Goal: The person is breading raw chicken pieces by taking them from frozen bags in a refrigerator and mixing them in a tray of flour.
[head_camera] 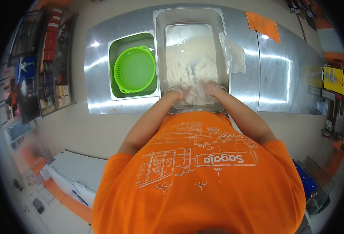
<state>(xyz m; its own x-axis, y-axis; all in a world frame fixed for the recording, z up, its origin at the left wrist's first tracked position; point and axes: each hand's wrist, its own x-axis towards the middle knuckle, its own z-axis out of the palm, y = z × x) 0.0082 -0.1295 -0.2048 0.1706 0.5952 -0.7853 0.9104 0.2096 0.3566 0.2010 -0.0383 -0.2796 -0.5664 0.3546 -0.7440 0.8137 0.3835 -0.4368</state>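
A deep rectangular stainless steel pan (160,55) stands on the steel worktop in front of me. Pale flour or a doughy mixture (201,64) covers much of its bottom, powdery at the far end and clumped nearer me. Both hands wear thin clear plastic gloves and reach into the near end of the pan. My left hand (182,91), on the image's left, lies in the mixture near the left wall. My right hand (211,88) is in it near the right wall. The fingers are partly buried and blurred, so their closure is unclear.
A green plastic colander (135,70) sits in a smaller steel basin (112,87) at the left. A clear plastic bag (233,55) hangs over the pan's right rim. An orange cloth (264,25) lies at the worktop's far edge. A white chest freezer (75,172) stands behind at the left.
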